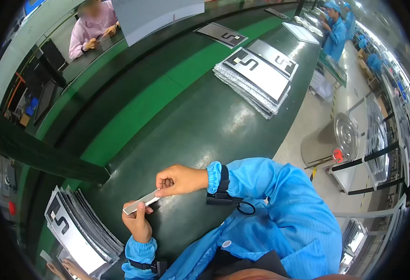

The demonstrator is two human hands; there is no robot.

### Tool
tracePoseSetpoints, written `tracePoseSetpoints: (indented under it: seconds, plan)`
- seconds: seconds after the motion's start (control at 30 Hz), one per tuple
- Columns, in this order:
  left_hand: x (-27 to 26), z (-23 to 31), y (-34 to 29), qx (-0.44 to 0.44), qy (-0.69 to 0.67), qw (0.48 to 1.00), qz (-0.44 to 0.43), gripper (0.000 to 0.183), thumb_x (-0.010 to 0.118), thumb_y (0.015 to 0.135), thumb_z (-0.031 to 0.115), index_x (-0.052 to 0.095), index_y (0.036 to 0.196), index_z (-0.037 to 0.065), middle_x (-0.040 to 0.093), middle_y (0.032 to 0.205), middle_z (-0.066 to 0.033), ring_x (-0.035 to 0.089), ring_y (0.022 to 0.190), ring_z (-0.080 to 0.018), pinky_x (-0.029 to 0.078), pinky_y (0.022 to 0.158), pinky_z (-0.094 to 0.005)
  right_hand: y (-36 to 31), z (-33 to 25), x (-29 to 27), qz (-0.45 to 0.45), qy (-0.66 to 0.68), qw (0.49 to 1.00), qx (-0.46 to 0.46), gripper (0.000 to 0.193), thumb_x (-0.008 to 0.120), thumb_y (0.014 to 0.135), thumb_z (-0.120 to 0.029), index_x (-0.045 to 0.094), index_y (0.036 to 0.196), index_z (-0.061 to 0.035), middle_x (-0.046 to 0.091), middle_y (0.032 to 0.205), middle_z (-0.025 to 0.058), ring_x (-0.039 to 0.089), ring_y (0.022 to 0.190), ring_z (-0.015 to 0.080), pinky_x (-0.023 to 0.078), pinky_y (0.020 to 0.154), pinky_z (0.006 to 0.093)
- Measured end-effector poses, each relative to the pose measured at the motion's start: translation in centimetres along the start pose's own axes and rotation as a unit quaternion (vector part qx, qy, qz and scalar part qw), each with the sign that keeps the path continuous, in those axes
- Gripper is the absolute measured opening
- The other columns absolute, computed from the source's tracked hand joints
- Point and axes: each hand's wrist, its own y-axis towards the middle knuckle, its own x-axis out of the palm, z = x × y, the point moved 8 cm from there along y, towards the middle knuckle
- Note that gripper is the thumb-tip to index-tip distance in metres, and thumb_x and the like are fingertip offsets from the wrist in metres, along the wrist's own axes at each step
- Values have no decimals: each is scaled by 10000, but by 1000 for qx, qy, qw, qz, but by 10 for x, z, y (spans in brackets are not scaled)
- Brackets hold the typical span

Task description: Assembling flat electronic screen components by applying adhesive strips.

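Note:
Between my two hands is a narrow, flat, pale strip (142, 203), held at a slant above the green worktop. My left hand (138, 223) grips its lower left end, with the thumb on top and the fingers underneath. My right hand (180, 180) pinches the upper right end between thumb and curled fingers. What the strip is made of, I cannot make out. To the left of my left hand stands a fanned stack of flat panels (76, 233), the front one white with black markings.
A second stack of panels (261, 77) lies on the green worktop (205, 135) further off, wrapping sheets between them. A single panel (221, 35) lies beyond it. Another person's hands (72, 268) show at the lower left. A dark post (51, 156) crosses the left side.

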Motion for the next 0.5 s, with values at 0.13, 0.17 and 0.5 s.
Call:
tracePoseSetpoints:
  seconds: [0.13, 0.17, 0.5]
  plan:
    - [-1, 3, 0, -6, -13, 1000, 5, 212, 703, 980, 192, 567, 980, 30, 673, 832, -99, 613, 670, -147, 468, 624, -281, -2, -8, 3, 3, -9, 1000, -26, 259, 783, 930, -264, 666, 910, -35, 633, 737, 9, 583, 669, 81, 482, 599, 265]
    - [-2, 3, 0, -4, -16, 1000, 3, 213, 703, 981, 192, 567, 984, 28, 674, 835, -99, 614, 673, -147, 467, 622, -283, -2, -9, 4, 0, -12, 1000, -26, 259, 783, 930, -261, 664, 908, -32, 625, 740, 11, 579, 668, 84, 480, 596, 268]
    - [3, -6, 0, -13, 13, 999, -37, 244, 696, 986, 164, 607, 1080, -43, 690, 877, -144, 650, 690, -176, 495, 626, -293, -1, -10, 2, -9, -48, 997, -64, 274, 785, 924, -273, 670, 918, -24, 638, 789, 40, 607, 689, 112, 499, 614, 283]
